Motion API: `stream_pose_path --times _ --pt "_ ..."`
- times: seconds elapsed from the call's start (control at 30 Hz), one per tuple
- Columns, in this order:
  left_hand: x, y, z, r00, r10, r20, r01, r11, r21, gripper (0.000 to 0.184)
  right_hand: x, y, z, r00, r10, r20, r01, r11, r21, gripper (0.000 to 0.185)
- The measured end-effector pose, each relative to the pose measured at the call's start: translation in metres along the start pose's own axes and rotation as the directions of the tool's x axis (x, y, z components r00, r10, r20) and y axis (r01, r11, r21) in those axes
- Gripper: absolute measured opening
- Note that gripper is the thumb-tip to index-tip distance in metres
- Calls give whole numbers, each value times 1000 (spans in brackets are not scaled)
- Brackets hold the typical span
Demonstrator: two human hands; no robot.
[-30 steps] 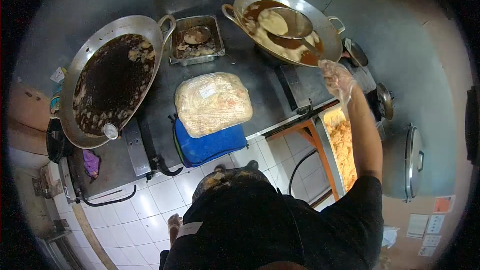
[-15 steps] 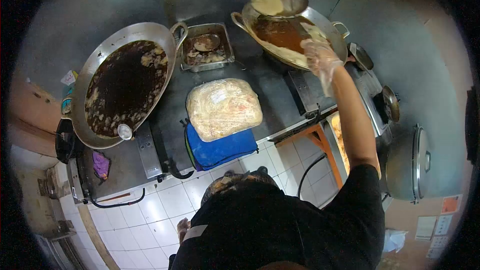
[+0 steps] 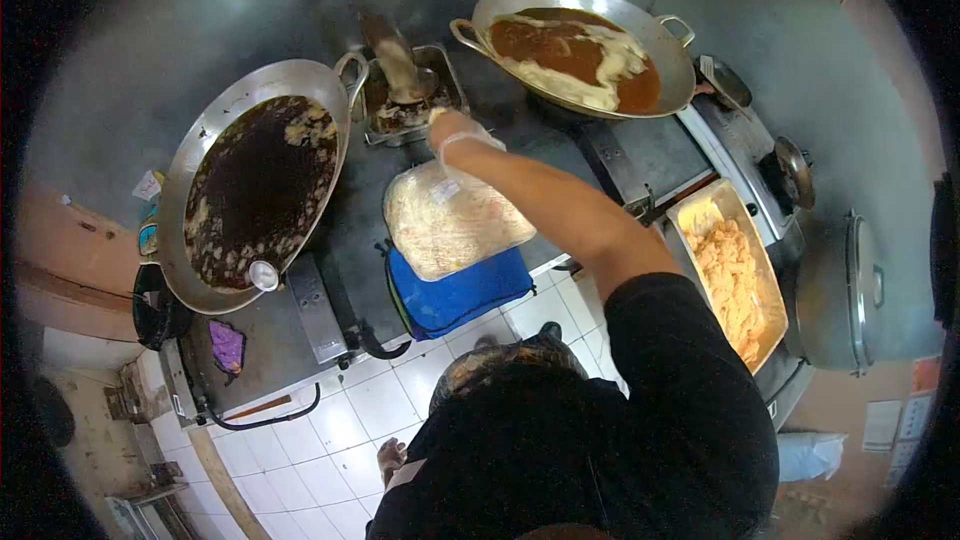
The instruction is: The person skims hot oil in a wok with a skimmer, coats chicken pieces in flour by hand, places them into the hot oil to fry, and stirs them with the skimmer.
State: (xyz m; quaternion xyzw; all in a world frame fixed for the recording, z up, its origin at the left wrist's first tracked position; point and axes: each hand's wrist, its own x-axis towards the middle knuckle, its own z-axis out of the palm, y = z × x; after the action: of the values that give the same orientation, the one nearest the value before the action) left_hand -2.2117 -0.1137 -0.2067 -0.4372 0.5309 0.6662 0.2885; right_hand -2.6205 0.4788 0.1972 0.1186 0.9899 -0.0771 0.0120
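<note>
My right hand, in a clear plastic glove, is closed on the handle of a round skimmer; the grip itself is partly hidden. The skimmer is tipped steeply over a rectangular metal pan, with pale foamy matter on and below it. Dark liquid with pale bits lies in that pan, and another round strainer rests there. Low at my side hangs my left hand, fingers loosely apart, with nothing visible in it.
A large wok of dark oil stands left, with a small ladle at its rim. Another wok holds brown oil and pale foam. A wrapped block lies on a blue bag. Battered pieces fill a tray at right.
My right hand has moved left with the skimmer, from above the right wok to the metal pan. The skimmer has gone from roughly level to steeply tilted. My view has shifted slightly.
</note>
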Motion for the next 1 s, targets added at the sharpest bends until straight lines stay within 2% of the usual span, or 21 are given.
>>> stream_pose_path --times 0.03,0.13,0.17,0.27,0.33,0.43,0.5,0.57,0.67,0.73,0.77,0.8,0.83,0.87,0.93,1.0 --pt "-11 -3 7 998 11 -69 -6 996 85 13 4 -5 13 997 75 0 -75 991 109 23" --pt "-31 -12 11 998 0 -61 16 966 256 12 43 5 110 979 196 -61 -176 953 245 24" --pt "-35 -16 13 999 -7 -52 22 954 300 12 28 7 97 1000 23 0 -23 997 -77 26" --pt "-35 -11 30 1000 -13 -21 20 921 389 11 21 0 84 939 -286 191 318 934 -162 25" --pt "-37 2 48 1000 -4 7 0 896 443 11 18 5 86 868 -456 196 493 836 -240 28" --pt "-41 25 88 998 16 60 -45 854 518 12 -15 14 64 915 -336 225 295 935 197 43" --pt "-44 41 125 993 32 111 -91 809 581 13 -53 32 39 937 -239 256 96 879 467 56" --pt "-47 54 172 982 37 184 -150 743 652 14 -91 86 54 973 -136 186 -39 699 714 63" --pt "-59 64 245 953 31 300 -252 628 736 15 -149 186 163 994 84 -77 51 276 960 64" --pt "-71 64 296 923 20 385 -335 538 774 16 -258 255 50 957 213 -196 25 612 791 52" --pt "-83 62 326 899 11 438 -388 485 784 17 -309 291 16 842 410 -351 -46 704 709 37" --pt "-98 58 357 874 -1 486 -438 431 789 18 -353 329 2 735 646 -205 -88 391 916 34" --pt "-114 52 393 837 -18 546 -502 371 781 18 -396 377 -7 585 710 -391 -205 596 777 33" --pt "-132 44 432 792 -38 610 -572 306 761 19 -434 428 -2 427 860 -280 -551 493 673 30" --pt "-175 24 517 670 -70 739 -720 179 670 20 -521 528 15 117 930 -348 -775 305 553 41" --pt "-232 -7 621 497 -84 864 -864 42 501 22 -606 622 28 -128 943 -307 -890 28 455 53"
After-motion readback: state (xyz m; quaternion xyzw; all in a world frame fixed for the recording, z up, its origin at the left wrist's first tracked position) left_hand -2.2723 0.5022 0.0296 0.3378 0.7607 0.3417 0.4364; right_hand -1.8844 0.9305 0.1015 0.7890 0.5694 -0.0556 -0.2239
